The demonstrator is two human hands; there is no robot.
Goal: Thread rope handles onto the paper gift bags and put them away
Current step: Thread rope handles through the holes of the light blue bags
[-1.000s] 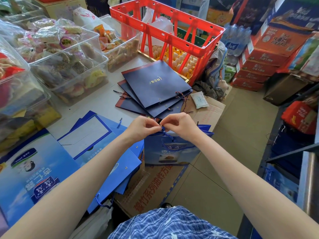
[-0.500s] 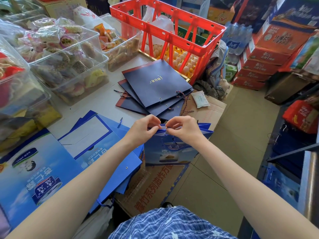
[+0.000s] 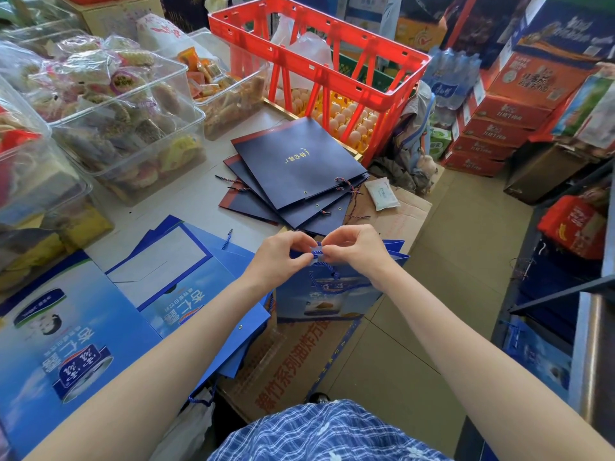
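2 hands are meeting at the top edge of the light blue gift bag (image 3: 327, 294), which is standing open beyond the near edge of the worktop (image 3: 186, 201), at about 3 o'clock from the flat blue bags. The left hand (image 3: 283, 257) is pinching the bag's rim with curled fingers, and the right hand (image 3: 357, 247) is pinching the blue rope (image 3: 317, 252) between thumb and fingertips, so both are closed on something small. I judge they are working so close together because the rope end must be guided through a small hole, and the left hand is keeping the paper stiff for this. A loop of the same rope is hanging down the bag's front, so probably 1 end is already fixed.

At 10 o'clock from the hands, a pile of flat blue bags (image 3: 186, 284) is lying on the worktop, most likely waiting for handles. At 12 o'clock, several dark navy bags (image 3: 299, 168) are lying fanned out with twisted cords at their edges. Behind them, a red crate (image 3: 319, 64) is standing over trays of eggs, and clear boxes of snacks (image 3: 129, 128) are filling the far left of the worktop.
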